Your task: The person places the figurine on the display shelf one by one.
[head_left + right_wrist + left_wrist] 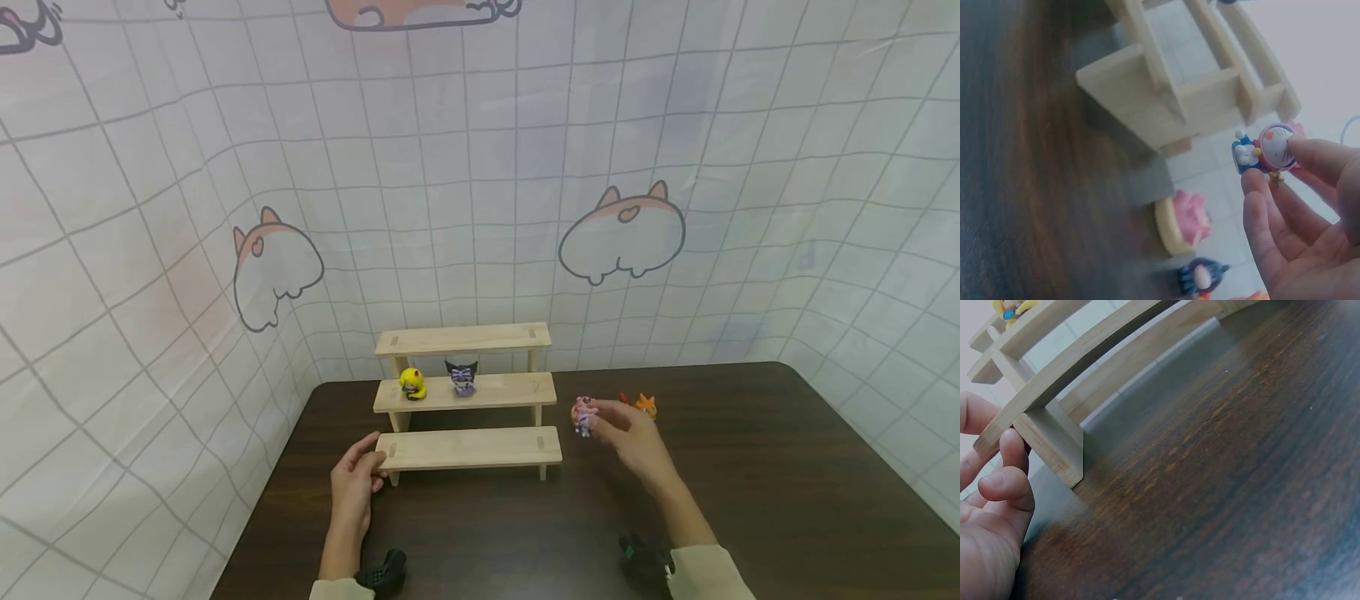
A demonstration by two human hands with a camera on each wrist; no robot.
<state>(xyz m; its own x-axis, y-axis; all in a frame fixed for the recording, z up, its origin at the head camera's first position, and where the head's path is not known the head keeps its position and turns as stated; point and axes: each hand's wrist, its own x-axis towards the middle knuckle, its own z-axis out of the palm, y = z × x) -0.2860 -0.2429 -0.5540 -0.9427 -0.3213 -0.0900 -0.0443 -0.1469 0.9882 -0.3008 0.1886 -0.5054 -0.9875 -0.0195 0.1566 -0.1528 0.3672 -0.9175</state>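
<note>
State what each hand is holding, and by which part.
Right hand: a figurine, pinched by its head, thumb at the face. Left hand: the stand, gripped at the left end of its lowest step.

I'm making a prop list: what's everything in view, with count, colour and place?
wooden shelf: 1, pale, on the table
table: 1, dark brown, under the shelf
yellow figurine: 1, yellow, left on the middle tier
eared figurine: 1, black and purple, right of the yellow one
hooded figurine: 1, pink, blue and white, right of the shelf
pink figurine: 1, pink and cream, beyond the shelf's right end
navy figurine: 1, dark blue, beside the pink one
orange figurine: 1, orange, right of the shelf
backdrop: 1, white with grey grid, behind the table
dark devices: 2, black, near the wrists
sleeves: 2, pale, at the forearms
left hand: 1, bare, gripping the shelf's left end
right hand: 1, bare, holding the hooded figurine
</note>
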